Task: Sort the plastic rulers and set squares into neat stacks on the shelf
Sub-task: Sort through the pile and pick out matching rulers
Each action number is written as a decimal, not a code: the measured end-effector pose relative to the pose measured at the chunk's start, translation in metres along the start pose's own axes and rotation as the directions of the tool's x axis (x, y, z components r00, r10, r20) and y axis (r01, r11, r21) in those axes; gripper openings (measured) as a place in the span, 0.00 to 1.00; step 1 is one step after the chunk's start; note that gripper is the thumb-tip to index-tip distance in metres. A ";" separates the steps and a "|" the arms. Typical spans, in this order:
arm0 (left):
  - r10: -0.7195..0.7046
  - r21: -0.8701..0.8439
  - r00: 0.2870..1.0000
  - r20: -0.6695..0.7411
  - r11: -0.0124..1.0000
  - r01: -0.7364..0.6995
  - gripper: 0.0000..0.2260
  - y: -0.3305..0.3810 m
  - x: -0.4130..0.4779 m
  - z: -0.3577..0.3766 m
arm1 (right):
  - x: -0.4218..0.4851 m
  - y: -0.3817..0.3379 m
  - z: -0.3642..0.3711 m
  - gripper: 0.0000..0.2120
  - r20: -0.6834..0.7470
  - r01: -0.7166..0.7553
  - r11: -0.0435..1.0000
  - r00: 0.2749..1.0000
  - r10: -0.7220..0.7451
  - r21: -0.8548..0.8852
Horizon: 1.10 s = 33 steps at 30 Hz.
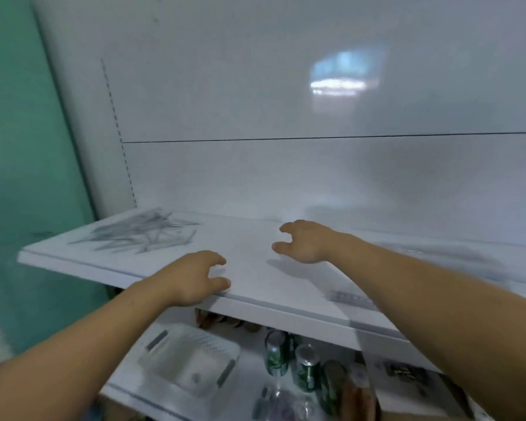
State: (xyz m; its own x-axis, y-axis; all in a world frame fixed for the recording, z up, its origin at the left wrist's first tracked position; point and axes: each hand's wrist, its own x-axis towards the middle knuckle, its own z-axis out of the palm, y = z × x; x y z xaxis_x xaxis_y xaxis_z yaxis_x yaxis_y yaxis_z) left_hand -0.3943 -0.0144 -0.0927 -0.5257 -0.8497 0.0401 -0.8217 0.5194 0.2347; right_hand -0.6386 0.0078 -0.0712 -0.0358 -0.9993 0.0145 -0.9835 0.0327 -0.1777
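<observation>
1. The left hand (195, 278) is at the shelf's (249, 265) front edge, fingers loosely curled, holding nothing.
2. The right hand (304, 243) hovers further in - same loose claw, empty.
3. The clear rulers (143, 233) are a messy, blurry pile at the shelf's far left.

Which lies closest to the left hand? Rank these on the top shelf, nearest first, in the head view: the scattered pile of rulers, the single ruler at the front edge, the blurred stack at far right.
From the left hand:
1. Scattered pile of rulers, back left.
2. Single ruler, front edge, to the right.
3. Blurred stack, far right.
</observation>
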 end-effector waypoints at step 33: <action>-0.108 0.020 0.994 -0.004 0.994 0.108 0.30 -0.355 0.176 -0.074 | 0.365 -0.247 0.065 0.22 0.115 0.265 0.964 0.958 -0.263 0.000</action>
State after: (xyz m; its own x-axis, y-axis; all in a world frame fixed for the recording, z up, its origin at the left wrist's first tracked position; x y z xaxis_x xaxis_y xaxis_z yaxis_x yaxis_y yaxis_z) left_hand -0.1787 -0.3549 -0.0969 -0.4328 -0.9013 0.0184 -0.8780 0.4260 0.2181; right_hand -0.3973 -0.3663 -0.0859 0.2446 -0.9682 -0.0530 -0.9579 -0.2328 -0.1678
